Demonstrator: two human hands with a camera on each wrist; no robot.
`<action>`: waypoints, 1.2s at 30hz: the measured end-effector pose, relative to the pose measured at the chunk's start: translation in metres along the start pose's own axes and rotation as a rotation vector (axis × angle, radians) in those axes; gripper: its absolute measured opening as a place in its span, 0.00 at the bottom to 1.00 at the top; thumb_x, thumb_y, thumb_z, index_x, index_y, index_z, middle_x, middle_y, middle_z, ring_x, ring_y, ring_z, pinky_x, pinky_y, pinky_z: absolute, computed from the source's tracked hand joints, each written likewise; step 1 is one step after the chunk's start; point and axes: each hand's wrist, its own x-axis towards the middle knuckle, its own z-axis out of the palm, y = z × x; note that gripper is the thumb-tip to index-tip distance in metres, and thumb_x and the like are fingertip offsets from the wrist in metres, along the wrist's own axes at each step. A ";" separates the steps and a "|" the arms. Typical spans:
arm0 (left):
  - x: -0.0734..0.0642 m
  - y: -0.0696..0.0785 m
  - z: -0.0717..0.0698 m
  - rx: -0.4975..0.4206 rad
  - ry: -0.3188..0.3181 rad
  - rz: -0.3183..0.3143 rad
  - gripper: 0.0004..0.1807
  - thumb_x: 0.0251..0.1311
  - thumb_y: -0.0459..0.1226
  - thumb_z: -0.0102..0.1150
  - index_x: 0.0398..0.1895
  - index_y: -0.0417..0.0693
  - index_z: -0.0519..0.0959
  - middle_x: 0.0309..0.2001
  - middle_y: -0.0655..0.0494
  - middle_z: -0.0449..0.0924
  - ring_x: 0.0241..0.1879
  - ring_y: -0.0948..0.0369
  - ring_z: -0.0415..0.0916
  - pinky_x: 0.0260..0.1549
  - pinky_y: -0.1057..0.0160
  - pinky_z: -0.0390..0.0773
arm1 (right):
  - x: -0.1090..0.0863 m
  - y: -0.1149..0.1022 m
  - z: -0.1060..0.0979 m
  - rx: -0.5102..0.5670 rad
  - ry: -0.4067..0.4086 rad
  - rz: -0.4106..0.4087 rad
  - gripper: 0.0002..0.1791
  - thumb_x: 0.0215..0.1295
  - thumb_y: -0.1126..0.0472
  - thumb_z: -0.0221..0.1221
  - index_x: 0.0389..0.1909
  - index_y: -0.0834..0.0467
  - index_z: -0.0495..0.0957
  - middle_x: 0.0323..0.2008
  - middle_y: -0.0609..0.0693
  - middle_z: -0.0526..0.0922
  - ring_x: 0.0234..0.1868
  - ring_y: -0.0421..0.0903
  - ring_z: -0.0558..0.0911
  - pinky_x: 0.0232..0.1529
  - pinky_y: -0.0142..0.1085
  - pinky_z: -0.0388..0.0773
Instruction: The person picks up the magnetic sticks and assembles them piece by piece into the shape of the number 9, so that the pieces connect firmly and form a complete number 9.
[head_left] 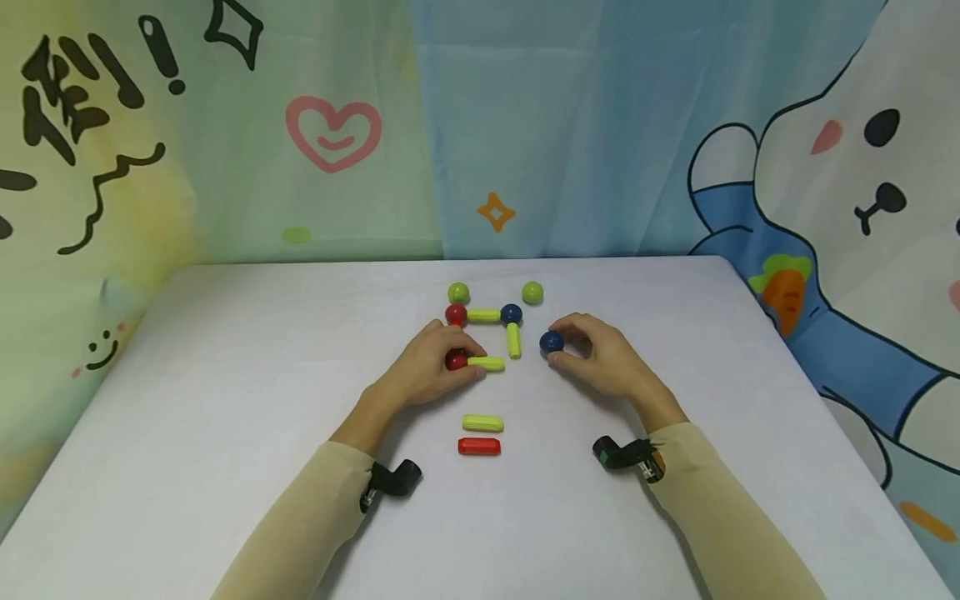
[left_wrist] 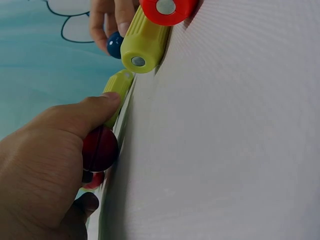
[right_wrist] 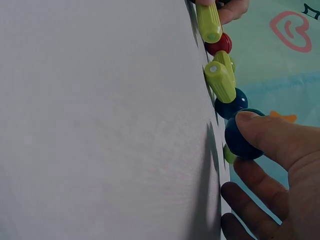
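visibly, blue ball sits pinched between right fingers, red ball between left fingers.

White table, printed curtain — pink heart (smiling)

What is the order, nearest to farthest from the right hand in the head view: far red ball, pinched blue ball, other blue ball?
1. Pinched blue ball: at the right hand's fingertips.
2. Other blue ball: left of and beyond the pinched one, at a yellow-green rod's right end.
3. Far red ball: at that rod's left end.
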 end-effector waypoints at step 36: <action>-0.002 0.001 0.002 -0.058 -0.005 -0.026 0.12 0.63 0.45 0.71 0.49 0.57 0.86 0.44 0.64 0.83 0.43 0.60 0.68 0.40 0.61 0.71 | -0.002 -0.027 0.026 -0.045 -0.095 -0.034 0.21 0.65 0.52 0.70 0.58 0.49 0.80 0.45 0.44 0.83 0.58 0.52 0.76 0.66 0.61 0.64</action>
